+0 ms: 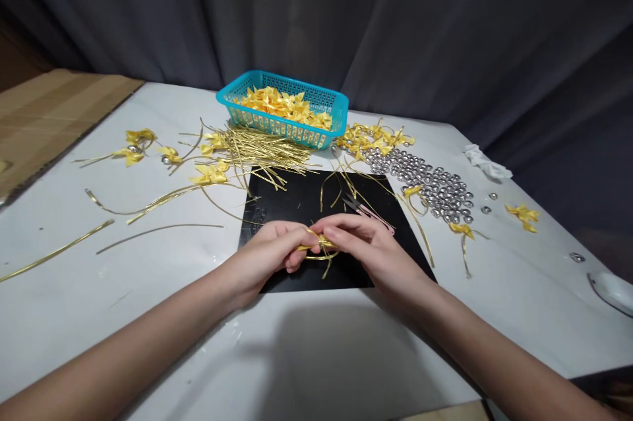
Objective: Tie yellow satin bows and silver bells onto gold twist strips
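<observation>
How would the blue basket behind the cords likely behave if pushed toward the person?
The blue basket is probably light for its size, given its hole-filled walls. The yellow ribbon pieces inside look loosely heaped, so they may shift. It would likely disturb the gold cords along its front.

1. Dark grey draped curtain [297,12], beyond left hand [277,246] and right hand [368,243], spans the back.
2. White, slightly glossy table [168,276] below both.
3. Brown cardboard-like panel [59,111] well left of left hand.
4. Soft shadow [346,355] on near side.
</observation>
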The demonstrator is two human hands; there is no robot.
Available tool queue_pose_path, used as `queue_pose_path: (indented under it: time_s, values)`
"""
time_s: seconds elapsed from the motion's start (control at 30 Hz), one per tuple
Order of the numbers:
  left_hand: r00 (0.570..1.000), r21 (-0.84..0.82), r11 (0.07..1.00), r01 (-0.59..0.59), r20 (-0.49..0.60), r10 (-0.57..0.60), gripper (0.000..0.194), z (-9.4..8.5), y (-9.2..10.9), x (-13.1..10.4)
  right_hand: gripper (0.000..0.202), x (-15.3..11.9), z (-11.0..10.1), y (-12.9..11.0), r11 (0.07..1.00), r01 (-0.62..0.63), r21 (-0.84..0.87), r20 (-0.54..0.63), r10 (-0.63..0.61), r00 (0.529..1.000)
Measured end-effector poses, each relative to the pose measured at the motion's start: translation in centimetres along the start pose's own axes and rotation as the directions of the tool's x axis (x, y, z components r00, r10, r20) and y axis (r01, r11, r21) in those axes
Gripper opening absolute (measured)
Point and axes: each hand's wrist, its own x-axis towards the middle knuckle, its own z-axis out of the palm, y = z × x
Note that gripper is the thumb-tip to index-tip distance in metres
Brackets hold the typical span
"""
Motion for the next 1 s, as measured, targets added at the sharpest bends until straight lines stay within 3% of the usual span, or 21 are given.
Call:
queue_pose_path:
  time_s: [0.37, 0.5, 0.67, 0.83, 1.0]
  values:
    - [0.999, 0.084, 0.996, -0.017, -0.026, 0.019, 0.023, 0.49, -0.05, -0.17, 0.014, -0.12, 0.15, -0.32, 0.972, 0.163, -0.167, 0.055, -0.156, 0.986]
    - [0.999, 0.112, 0.994, -0.02, -0.033, 0.024, 0.027, 0.61, 0.04, -0.2, 0.012, -0.38, 0.44, -0.3, 0.958, 0.221, -0.183, 0.001, -0.224, 0.974]
    - [0.999, 0.126, 0.992, -0.008, -0.034, 0.012, 0.028, 0.66, 0.05, -0.14, 0.014, -0.41, 0.38, -0.27, 0.966, 0.202, -0.161, -0.115, -0.221, 0.968]
    - [0.998, 0.108, 0.994, -0.032, -0.054, 0.038, 0.026, 0.57, -0.2, -0.11, 0.018, 0.0, 0.07, -0.26, 0.984, 0.106, -0.146, 0.006, -0.106, 0.994]
    - [0.997, 0.107, 0.993, -0.046, -0.05, 0.051, 0.023, 0.55, -0.27, -0.08, 0.013, -0.28, 0.18, -0.06, 0.941, 0.239, -0.239, 0.074, -0.228, 0.971]
